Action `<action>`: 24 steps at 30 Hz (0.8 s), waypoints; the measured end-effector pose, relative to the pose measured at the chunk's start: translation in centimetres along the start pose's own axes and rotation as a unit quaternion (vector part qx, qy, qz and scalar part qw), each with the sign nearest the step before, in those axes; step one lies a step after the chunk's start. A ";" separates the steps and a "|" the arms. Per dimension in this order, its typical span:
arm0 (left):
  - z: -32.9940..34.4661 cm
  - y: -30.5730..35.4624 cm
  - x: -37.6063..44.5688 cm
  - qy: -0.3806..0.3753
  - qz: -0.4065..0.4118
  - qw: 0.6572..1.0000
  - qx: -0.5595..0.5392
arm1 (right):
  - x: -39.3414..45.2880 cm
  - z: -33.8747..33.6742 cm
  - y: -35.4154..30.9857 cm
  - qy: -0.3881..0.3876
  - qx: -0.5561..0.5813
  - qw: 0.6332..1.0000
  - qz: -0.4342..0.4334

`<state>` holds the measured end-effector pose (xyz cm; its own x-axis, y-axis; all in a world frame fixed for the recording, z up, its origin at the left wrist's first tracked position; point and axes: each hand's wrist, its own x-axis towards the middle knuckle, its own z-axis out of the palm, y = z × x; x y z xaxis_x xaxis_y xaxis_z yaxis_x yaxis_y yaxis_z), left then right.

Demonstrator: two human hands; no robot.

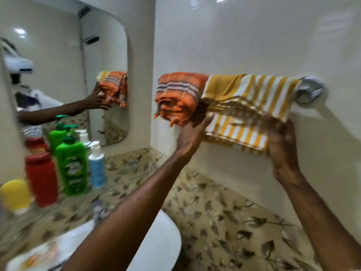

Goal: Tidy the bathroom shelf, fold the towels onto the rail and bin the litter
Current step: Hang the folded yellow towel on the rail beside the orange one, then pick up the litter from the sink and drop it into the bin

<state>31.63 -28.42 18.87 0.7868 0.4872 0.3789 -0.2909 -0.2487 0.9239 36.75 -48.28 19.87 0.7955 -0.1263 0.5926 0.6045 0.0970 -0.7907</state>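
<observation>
Two folded towels hang side by side on the chrome wall rail point(307, 90), their long axes running left to right along it: an orange striped towel point(180, 97) and a yellow-and-white striped towel point(252, 106). The left hand point(192, 134), fingers straight, touches between them from below. The right hand point(281, 141) grips the yellow towel's lower right corner. Four bottles stand on the shelf: yellow bottle point(15, 195), red bottle point(42, 178), green bottle point(72, 165), blue-and-white pump bottle point(97, 166).
</observation>
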 end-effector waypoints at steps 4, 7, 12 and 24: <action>-6.4 -6.1 -6.1 0.099 -0.052 0.984 0.142 | -7.9 0.7 8.0 0.032 0.005 0.998 0.061; -12.9 -12.7 -11.6 0.160 -0.104 0.961 0.202 | -14.7 3.3 13.2 -0.033 -0.021 0.983 0.181; -24.1 -22.8 -22.4 0.245 -0.214 0.907 0.266 | -27.1 10.5 17.8 -0.390 -0.130 0.878 0.246; -36.5 -36.5 -32.0 0.336 -0.365 0.796 0.346 | -46.7 26.3 20.6 -0.698 -0.277 0.656 -0.079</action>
<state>-2.82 -4.39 -25.05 0.0728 0.9934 -0.0884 0.6630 0.0180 0.7484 13.16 -14.39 -20.08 0.2214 0.9727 -0.0690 0.8833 -0.2300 -0.4085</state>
